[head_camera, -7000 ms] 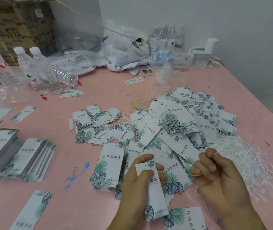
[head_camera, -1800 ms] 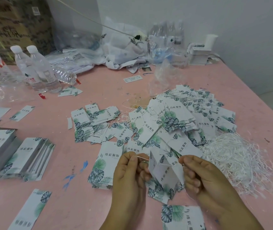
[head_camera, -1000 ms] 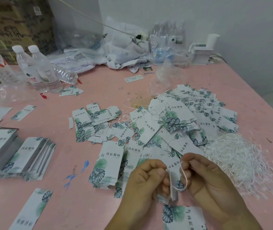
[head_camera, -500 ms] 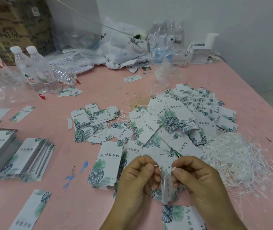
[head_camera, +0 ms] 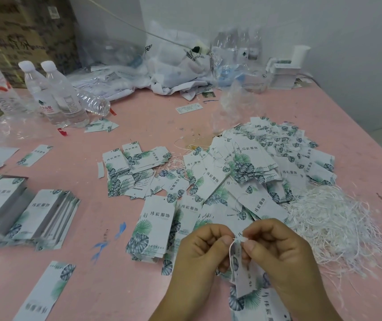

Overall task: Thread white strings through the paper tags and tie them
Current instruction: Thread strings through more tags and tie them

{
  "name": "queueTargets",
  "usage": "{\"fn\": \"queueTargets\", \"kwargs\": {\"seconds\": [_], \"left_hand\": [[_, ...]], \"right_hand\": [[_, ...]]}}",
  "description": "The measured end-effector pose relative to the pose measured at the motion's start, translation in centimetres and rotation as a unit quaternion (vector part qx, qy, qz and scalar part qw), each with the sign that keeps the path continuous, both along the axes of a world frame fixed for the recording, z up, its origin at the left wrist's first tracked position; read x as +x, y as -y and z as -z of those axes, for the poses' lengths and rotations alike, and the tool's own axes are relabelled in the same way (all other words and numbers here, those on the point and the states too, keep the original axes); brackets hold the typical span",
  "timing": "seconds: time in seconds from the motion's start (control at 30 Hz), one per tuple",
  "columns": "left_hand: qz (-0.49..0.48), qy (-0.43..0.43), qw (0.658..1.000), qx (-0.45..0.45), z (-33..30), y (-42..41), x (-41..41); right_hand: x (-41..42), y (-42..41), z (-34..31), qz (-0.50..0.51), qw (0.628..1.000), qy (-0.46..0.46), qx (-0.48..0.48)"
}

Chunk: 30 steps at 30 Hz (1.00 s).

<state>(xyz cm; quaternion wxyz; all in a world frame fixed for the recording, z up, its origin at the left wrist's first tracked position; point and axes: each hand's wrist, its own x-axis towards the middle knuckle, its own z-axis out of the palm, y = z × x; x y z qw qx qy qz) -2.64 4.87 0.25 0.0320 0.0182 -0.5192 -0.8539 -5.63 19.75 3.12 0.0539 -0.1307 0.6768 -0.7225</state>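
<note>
My left hand (head_camera: 199,256) and my right hand (head_camera: 278,253) meet at the bottom centre, thumbs and fingertips almost touching. Between them they pinch a thin white string (head_camera: 231,245) that loops through a paper tag (head_camera: 243,281) hanging edge-on below the fingers. The tag is white with a green leaf print. A heap of loose white strings (head_camera: 331,225) lies just right of my right hand. A wide pile of tags (head_camera: 255,172) with strings spreads beyond my hands.
Stacks of flat tags (head_camera: 34,216) lie at the left, with single tags (head_camera: 46,290) scattered on the pink table (head_camera: 139,286). Water bottles (head_camera: 55,96), plastic bags (head_camera: 176,63) and a cardboard box (head_camera: 18,31) crowd the far edge. A white device (head_camera: 287,68) stands at the back right.
My hands have drawn close together over the tag. The string, held wider apart before, is now pulled short between the fingertips, and the tag hangs lower, edge-on.
</note>
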Motion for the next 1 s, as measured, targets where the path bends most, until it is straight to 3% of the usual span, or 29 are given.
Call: {"fn": "queueTargets", "kwargs": {"seconds": [0.57,1.0], "left_hand": [[-0.024,0.003,0.999,-0.044,-0.35,-0.30,0.08],[-0.026,0.005,0.997,-0.067,-0.67,-0.29,0.31]], "right_hand": [[0.35,0.11,-0.17,0.036,0.987,-0.108,0.115],[0.39,0.50,-0.41,0.037,0.985,-0.128,0.109]]}}
